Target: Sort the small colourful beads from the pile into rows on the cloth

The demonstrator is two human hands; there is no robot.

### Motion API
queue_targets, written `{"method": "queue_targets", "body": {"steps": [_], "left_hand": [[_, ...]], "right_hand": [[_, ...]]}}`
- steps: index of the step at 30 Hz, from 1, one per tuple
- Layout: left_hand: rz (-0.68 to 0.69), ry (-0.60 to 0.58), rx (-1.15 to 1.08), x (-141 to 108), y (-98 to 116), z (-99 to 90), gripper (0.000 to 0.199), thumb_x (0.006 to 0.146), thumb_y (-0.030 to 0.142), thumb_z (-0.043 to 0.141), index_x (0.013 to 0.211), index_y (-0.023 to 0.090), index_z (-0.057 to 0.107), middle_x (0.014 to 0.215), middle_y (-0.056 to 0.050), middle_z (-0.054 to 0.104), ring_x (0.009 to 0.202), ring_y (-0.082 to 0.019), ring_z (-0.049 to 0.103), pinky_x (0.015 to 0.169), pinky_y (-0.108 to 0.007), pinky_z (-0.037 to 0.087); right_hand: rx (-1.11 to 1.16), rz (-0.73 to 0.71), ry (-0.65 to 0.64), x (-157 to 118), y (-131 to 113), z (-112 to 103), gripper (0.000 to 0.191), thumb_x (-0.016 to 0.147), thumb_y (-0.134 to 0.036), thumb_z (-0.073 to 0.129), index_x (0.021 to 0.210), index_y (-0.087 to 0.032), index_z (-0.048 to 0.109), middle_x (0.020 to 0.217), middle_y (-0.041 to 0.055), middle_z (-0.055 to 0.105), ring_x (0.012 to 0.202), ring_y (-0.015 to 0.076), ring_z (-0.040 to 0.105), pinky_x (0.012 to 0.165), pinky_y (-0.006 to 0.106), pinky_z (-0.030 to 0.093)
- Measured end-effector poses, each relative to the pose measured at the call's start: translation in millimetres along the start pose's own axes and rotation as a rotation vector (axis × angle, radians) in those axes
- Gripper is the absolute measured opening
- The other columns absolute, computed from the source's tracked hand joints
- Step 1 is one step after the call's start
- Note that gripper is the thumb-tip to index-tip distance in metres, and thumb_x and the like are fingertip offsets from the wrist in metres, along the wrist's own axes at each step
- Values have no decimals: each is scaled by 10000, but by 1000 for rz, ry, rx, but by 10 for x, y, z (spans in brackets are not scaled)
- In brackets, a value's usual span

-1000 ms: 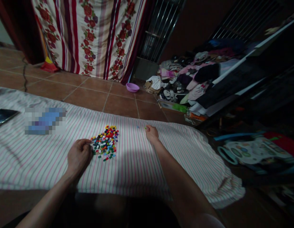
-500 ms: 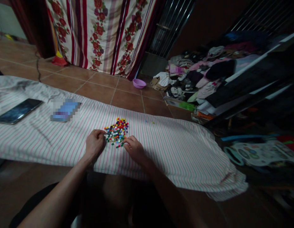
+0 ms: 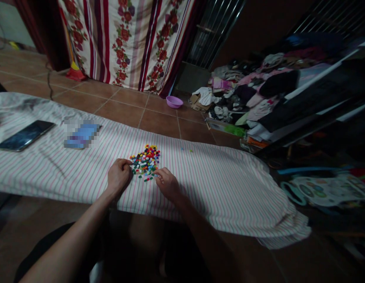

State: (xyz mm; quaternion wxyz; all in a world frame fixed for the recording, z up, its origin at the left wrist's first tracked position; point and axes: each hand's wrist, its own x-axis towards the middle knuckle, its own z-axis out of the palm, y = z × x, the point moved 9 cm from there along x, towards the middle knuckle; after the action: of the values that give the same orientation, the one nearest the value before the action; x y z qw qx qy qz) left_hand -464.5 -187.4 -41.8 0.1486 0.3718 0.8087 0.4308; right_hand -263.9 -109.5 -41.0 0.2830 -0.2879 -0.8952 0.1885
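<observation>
A pile of small colourful pieces, like little beads or bricks, lies on the striped cloth. My left hand rests at the pile's left edge, its fingers curled and their tips touching the outermost pieces. At the lower right edge is my right hand, fingers bent in, with the index tip against the pieces there. Whether either hand pinches a piece is too small to tell. Two loose pieces, one yellow-green and one pale blue, lie apart to the right of the pile.
A dark-screened tablet or phone and a phone with a blurred screen lie on the cloth at left. Beyond the cloth stand a purple basin and a floral curtain. Heaped clothes fill the right background.
The camera view has shifted slightly. My right hand's fingers have moved a little at the pile's edge; my left hand stays in place beside the pile.
</observation>
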Motion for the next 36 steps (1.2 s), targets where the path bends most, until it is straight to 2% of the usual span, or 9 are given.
{"method": "queue_targets", "body": {"steps": [5, 11, 18, 22, 24, 26, 30, 33, 36], "left_hand": [[22, 12, 13, -5, 4, 12, 301, 764, 244, 406, 820, 213, 700, 955, -57, 683, 874, -203, 642, 844, -327, 483], [-7, -8, 24, -13, -18, 32, 315, 771, 239, 396, 844, 206, 701, 974, -51, 676, 885, -196, 634, 844, -318, 475], [-6, -16, 25, -7, -19, 35, 314, 762, 246, 401, 839, 207, 703, 978, -46, 676, 865, -186, 631, 819, -305, 473], [-15, -22, 22, -10, -24, 28, 317, 760, 253, 400, 839, 207, 703, 961, -43, 677, 834, -178, 628, 790, -300, 472], [-7, -21, 37, -12, -17, 25, 318, 760, 255, 399, 839, 206, 704, 960, -45, 678, 833, -181, 626, 790, -305, 470], [4, -18, 54, -13, -6, 26, 318, 763, 254, 399, 845, 207, 703, 963, -45, 679, 838, -185, 625, 786, -310, 469], [11, -17, 91, -12, 10, 40, 329, 780, 256, 392, 870, 212, 706, 953, -45, 681, 822, -185, 625, 750, -310, 469], [19, -14, 149, -11, 37, 49, 330, 788, 258, 394, 867, 210, 712, 992, -51, 678, 843, -188, 625, 769, -311, 469], [15, -16, 178, -15, 66, 53, 332, 794, 260, 393, 870, 210, 712, 1010, -51, 676, 862, -190, 626, 786, -312, 468]], "right_hand": [[10, 120, 98, 19, 109, 7, 263, 745, -105, 474, 969, -182, 589, 906, 69, 640, 830, 186, 619, 785, 307, 516], [88, 214, 70, 47, 233, 37, 222, 796, -172, 510, 1004, -189, 587, 839, 21, 620, 717, 143, 589, 721, 271, 503], [114, 159, -15, 34, 177, 55, 234, 779, -148, 544, 1001, -200, 595, 870, 16, 630, 747, 142, 589, 734, 272, 500], [133, 92, -17, 40, 192, -57, 222, 773, -157, 547, 973, -184, 638, 818, 15, 627, 696, 132, 578, 703, 257, 497], [132, 141, 50, 48, 384, -235, 196, 795, -198, 549, 946, -186, 672, 797, 20, 628, 659, 126, 571, 666, 245, 491], [102, 227, 159, 42, 679, -485, 198, 828, -256, 535, 909, -189, 703, 801, 40, 638, 667, 135, 580, 652, 249, 488], [-30, 420, 313, 30, 1316, -927, 218, 808, -286, 535, 859, -193, 726, 838, 65, 664, 769, 182, 618, 756, 305, 500], [-80, 503, 294, 140, 1634, -1026, 213, 781, -274, 554, 858, -187, 733, 869, 72, 677, 811, 199, 629, 794, 322, 498], [-102, 543, 263, 341, 1787, -993, 218, 784, -239, 546, 886, -188, 731, 895, 66, 699, 845, 200, 639, 812, 313, 490]]}}
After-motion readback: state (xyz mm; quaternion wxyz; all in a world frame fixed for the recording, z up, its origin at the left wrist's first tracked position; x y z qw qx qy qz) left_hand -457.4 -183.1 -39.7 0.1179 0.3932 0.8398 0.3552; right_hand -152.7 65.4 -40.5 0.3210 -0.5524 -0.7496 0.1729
